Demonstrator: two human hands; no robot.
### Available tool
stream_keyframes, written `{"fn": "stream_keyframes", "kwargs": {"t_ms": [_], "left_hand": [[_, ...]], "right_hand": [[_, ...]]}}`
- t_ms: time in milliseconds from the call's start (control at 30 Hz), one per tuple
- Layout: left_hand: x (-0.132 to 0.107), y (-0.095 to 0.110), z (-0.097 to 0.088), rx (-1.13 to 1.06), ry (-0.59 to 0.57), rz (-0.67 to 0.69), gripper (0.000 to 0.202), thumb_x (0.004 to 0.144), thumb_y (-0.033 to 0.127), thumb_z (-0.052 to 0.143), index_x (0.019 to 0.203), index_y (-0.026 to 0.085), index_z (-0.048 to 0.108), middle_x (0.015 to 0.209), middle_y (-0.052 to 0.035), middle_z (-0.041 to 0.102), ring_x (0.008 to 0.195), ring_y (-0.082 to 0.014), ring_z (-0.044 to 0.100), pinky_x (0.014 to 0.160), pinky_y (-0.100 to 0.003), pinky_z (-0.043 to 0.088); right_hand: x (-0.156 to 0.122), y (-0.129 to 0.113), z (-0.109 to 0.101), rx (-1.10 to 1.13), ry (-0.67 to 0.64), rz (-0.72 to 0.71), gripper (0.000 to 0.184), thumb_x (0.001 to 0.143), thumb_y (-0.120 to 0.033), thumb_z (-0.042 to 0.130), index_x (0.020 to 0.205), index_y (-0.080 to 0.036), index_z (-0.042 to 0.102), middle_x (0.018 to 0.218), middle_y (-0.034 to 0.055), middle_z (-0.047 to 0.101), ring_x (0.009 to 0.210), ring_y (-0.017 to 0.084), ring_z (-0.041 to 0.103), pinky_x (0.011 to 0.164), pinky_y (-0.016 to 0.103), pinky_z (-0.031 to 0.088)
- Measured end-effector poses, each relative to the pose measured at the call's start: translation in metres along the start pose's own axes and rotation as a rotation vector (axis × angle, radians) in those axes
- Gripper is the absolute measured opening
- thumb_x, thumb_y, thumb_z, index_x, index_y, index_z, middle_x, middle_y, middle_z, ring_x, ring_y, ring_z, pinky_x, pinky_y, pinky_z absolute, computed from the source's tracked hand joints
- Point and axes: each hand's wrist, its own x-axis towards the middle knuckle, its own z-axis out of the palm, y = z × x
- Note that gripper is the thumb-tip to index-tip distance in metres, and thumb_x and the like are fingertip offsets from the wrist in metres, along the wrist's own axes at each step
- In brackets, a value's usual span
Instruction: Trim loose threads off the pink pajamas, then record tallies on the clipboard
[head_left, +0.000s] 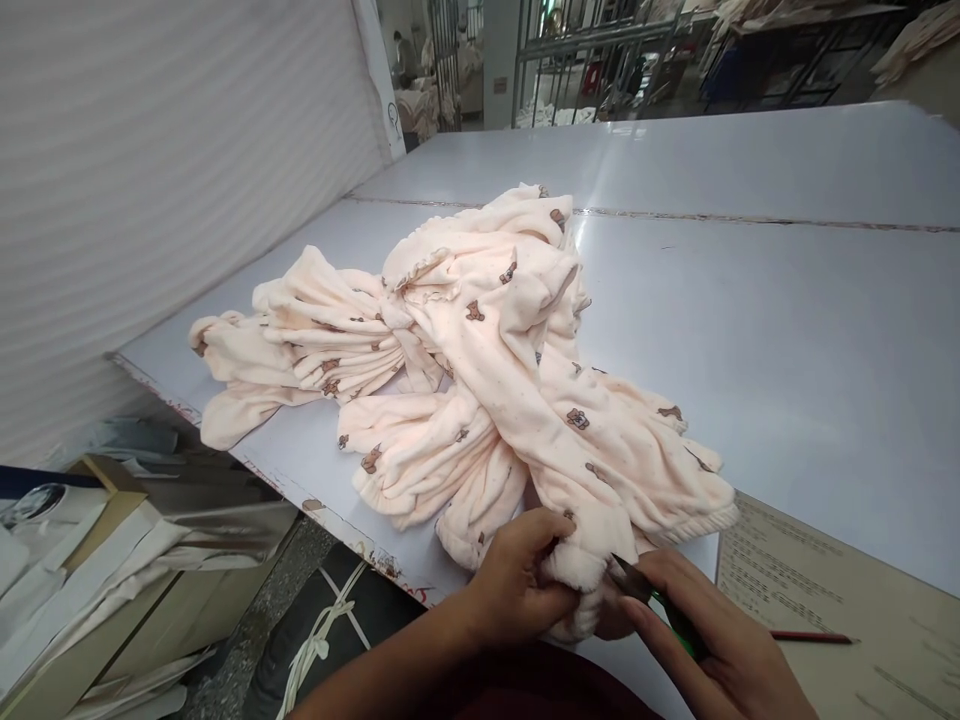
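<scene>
Paper bearing a red pencil lies right of the patterned garments heaped on the surface. Left hand pinches their near cuff; right hand is closed around a green-handled cutting tool, blade beside the cuff.

Not a word came through legibly: over at four o'clock, the brown sheet carried rows of print, all too faint to make out! Red marks ran along the table edge from seven towards nine, unreadable too, and at eleven, a dark squiggle on the white panel's edge defied reading.
</scene>
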Motion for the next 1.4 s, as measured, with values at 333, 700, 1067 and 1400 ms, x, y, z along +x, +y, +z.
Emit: {"fn": "stream_keyframes", "kwargs": {"t_ms": [333, 700, 1067, 1400], "left_hand": [[-0.002, 0.003, 0.001, 0.118, -0.013, 0.045, 0.019, 0.066, 0.010, 0.057, 0.083, 0.016, 0.053, 0.073, 0.0005, 0.048, 0.068, -0.0125, 0.042, 0.065, -0.023, 0.034], [0.003, 0.014, -0.001, -0.103, 0.052, -0.096, 0.037, 0.076, 0.028, 0.061, 0.109, 0.017, 0.050, 0.087, -0.0041, 0.059, 0.080, -0.0153, 0.052, 0.075, -0.026, 0.040], [0.013, 0.004, 0.003, -0.544, 0.142, -0.490, 0.054, 0.075, 0.059, 0.054, 0.066, 0.007, 0.064, 0.049, -0.0028, 0.052, 0.047, -0.0101, 0.045, 0.050, -0.022, 0.035], [0.011, 0.010, 0.006, -0.307, 0.029, -0.457, 0.054, 0.078, 0.062, 0.044, 0.061, 0.011, 0.051, 0.051, 0.0005, 0.045, 0.045, -0.0071, 0.036, 0.045, -0.020, 0.028]], "right_hand": [[0.001, 0.000, -0.002, -0.076, -0.093, 0.024, 0.020, 0.090, -0.035, 0.040, 0.082, -0.025, 0.056, 0.081, 0.0023, 0.059, 0.071, 0.014, 0.062, 0.063, 0.019, 0.050], [0.005, 0.000, 0.015, -0.035, 0.198, 0.001, 0.023, 0.081, -0.037, 0.055, 0.100, -0.024, 0.050, 0.094, 0.0045, 0.061, 0.080, 0.016, 0.063, 0.063, 0.020, 0.050], [0.025, 0.009, 0.003, 0.173, 0.068, 0.300, 0.024, 0.079, -0.045, 0.055, 0.086, -0.023, 0.054, 0.077, 0.0005, 0.058, 0.072, 0.016, 0.057, 0.061, 0.021, 0.046], [0.013, 0.000, -0.003, -0.067, -0.164, 0.046, 0.017, 0.089, -0.038, 0.044, 0.085, -0.025, 0.054, 0.076, -0.0001, 0.057, 0.064, 0.013, 0.059, 0.057, 0.021, 0.046]]}}
